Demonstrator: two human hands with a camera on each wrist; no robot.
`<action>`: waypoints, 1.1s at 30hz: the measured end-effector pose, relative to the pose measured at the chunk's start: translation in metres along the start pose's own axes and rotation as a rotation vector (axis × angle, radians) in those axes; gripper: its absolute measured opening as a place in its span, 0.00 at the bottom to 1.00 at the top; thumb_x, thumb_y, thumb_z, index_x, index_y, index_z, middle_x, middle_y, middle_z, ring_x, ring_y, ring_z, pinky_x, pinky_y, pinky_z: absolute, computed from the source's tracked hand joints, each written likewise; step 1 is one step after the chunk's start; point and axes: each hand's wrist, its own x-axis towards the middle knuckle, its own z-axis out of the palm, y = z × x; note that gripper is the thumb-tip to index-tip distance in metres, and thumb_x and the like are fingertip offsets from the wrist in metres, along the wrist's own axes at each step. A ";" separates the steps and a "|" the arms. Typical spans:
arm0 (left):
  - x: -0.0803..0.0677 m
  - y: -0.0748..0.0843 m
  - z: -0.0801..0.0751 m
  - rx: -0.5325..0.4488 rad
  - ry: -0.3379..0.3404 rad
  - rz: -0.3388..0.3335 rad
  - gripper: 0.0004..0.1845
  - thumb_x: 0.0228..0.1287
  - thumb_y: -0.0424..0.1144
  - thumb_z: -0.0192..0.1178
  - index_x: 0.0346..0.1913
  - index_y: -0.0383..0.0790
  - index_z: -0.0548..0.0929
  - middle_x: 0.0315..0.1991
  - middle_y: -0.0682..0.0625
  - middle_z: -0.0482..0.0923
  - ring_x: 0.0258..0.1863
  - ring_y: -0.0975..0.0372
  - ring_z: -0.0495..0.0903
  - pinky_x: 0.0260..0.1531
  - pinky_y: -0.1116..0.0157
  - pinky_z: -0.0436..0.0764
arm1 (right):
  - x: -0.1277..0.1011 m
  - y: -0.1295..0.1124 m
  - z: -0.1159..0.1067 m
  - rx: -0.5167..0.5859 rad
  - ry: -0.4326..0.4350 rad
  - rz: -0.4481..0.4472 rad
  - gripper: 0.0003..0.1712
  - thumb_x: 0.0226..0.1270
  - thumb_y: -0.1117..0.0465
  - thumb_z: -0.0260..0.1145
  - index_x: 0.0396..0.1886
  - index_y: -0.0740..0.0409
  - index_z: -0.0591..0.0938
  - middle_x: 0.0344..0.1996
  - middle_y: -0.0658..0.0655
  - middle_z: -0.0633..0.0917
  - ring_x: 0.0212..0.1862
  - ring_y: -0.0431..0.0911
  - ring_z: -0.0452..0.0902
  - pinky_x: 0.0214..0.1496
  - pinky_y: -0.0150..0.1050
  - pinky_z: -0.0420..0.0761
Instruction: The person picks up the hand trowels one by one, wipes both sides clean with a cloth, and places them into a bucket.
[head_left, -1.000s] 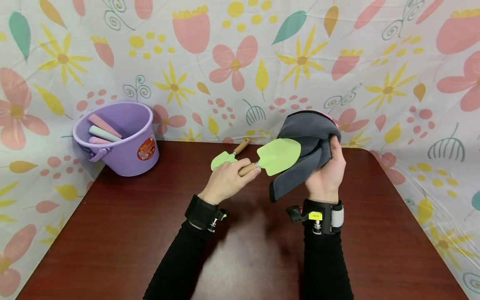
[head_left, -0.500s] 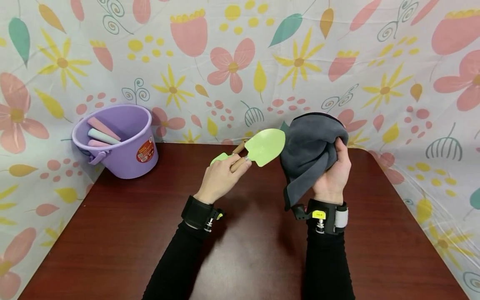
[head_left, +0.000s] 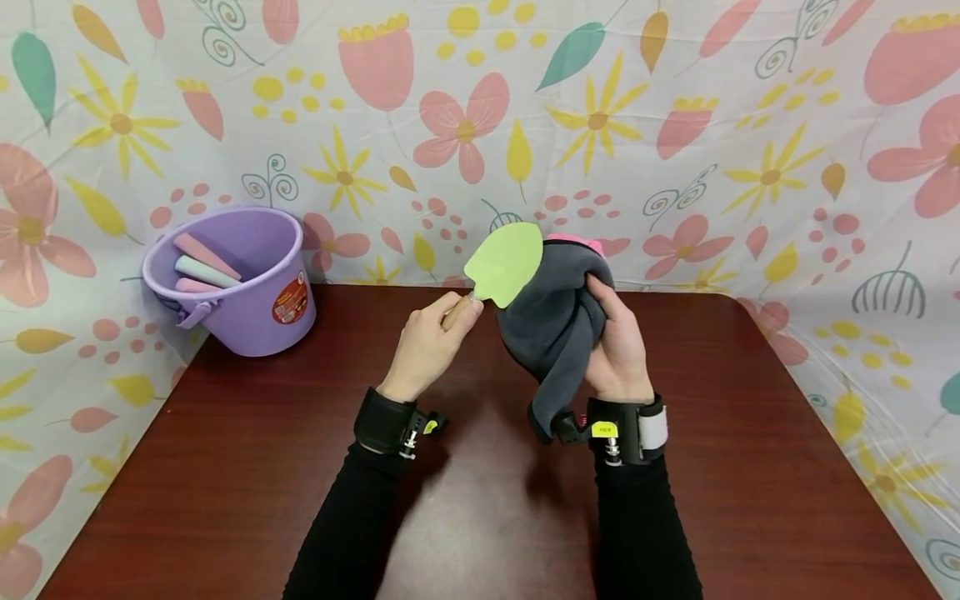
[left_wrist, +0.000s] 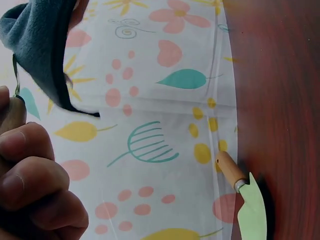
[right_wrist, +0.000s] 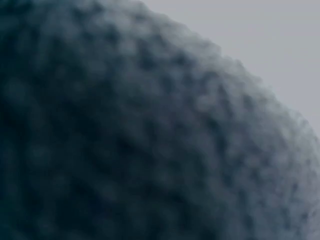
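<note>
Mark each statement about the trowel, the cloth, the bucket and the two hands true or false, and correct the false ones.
1. The left hand grips a green trowel by its handle. True.
2. The right hand holds a grey cloth. True.
3. The purple bucket stands at the table's right edge. False: it stands at the back left.
4. The bucket is empty. False: pastel sticks lie in it.
5. A second trowel lies on the table. True, in the left wrist view.

Dark wooden table [head_left: 225, 467] bears purple bucket [head_left: 255, 292], small trowel [left_wrist: 247, 200].
</note>
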 end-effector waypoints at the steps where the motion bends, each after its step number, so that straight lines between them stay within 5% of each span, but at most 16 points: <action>1: 0.000 0.000 0.000 -0.009 -0.001 0.002 0.20 0.69 0.65 0.50 0.31 0.53 0.72 0.17 0.52 0.58 0.15 0.59 0.59 0.20 0.63 0.58 | 0.001 0.001 0.000 -0.011 0.000 0.014 0.18 0.82 0.61 0.43 0.64 0.64 0.66 0.57 0.62 0.72 0.59 0.54 0.71 0.66 0.43 0.66; 11: -0.001 0.006 0.003 -0.099 -0.019 0.076 0.18 0.69 0.59 0.55 0.30 0.51 0.73 0.15 0.51 0.58 0.13 0.59 0.60 0.16 0.64 0.59 | 0.000 0.007 -0.002 -0.103 -0.023 0.066 0.19 0.82 0.61 0.41 0.66 0.63 0.66 0.60 0.60 0.71 0.60 0.52 0.71 0.64 0.43 0.68; 18: -0.001 0.015 0.007 -0.046 -0.096 0.106 0.15 0.68 0.59 0.57 0.35 0.52 0.79 0.17 0.54 0.61 0.25 0.62 0.67 0.26 0.63 0.69 | -0.003 0.008 0.000 -0.057 -0.119 0.066 0.20 0.82 0.61 0.41 0.65 0.65 0.67 0.61 0.63 0.71 0.62 0.53 0.69 0.68 0.43 0.63; 24: -0.003 0.011 0.005 -0.091 -0.165 0.114 0.14 0.68 0.57 0.58 0.30 0.54 0.76 0.15 0.52 0.59 0.21 0.60 0.65 0.24 0.63 0.66 | -0.006 0.007 0.003 0.016 -0.145 -0.029 0.17 0.81 0.61 0.44 0.60 0.67 0.66 0.55 0.65 0.71 0.57 0.56 0.70 0.64 0.44 0.67; 33: -0.001 0.006 0.002 -0.032 -0.228 0.115 0.22 0.68 0.61 0.55 0.23 0.51 0.69 0.16 0.54 0.56 0.16 0.61 0.60 0.23 0.64 0.65 | 0.001 0.003 0.014 0.061 -0.143 -0.267 0.12 0.80 0.64 0.47 0.50 0.70 0.70 0.47 0.65 0.73 0.48 0.57 0.73 0.55 0.46 0.73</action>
